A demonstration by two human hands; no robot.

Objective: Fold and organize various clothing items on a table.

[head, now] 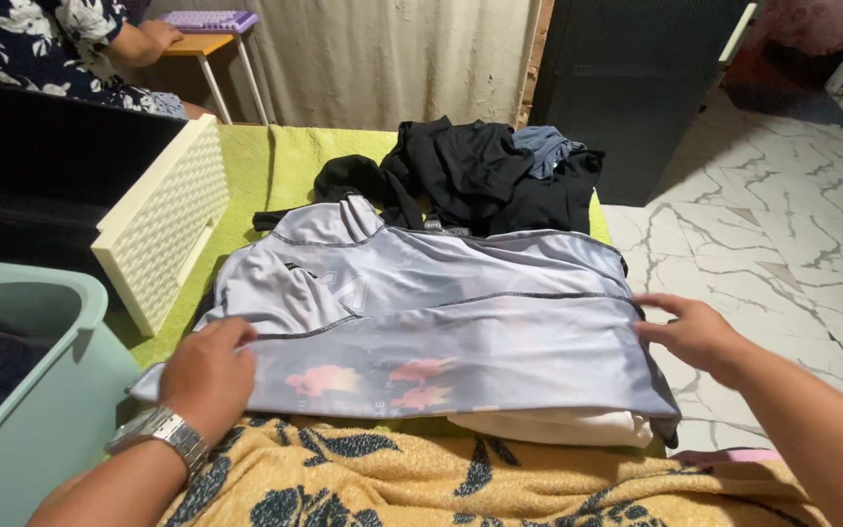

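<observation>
Marble-patterned floor tiles flank a green-covered table where a grey shirt lies spread flat. On the shirt's near-left corner the left hand, a metal watch at its wrist, presses palm down, fingers loosely curled, gripping nothing. At the shirt's right edge the right hand touches the hem with fingers open. Beyond the shirt sits a heap of black clothes; left of it, a cream perforated panel and a pale green bin.

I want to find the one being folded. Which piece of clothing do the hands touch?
The light grey shirt spread in front; left hand and right hand touch it. The black clothes lie piled behind.
</observation>
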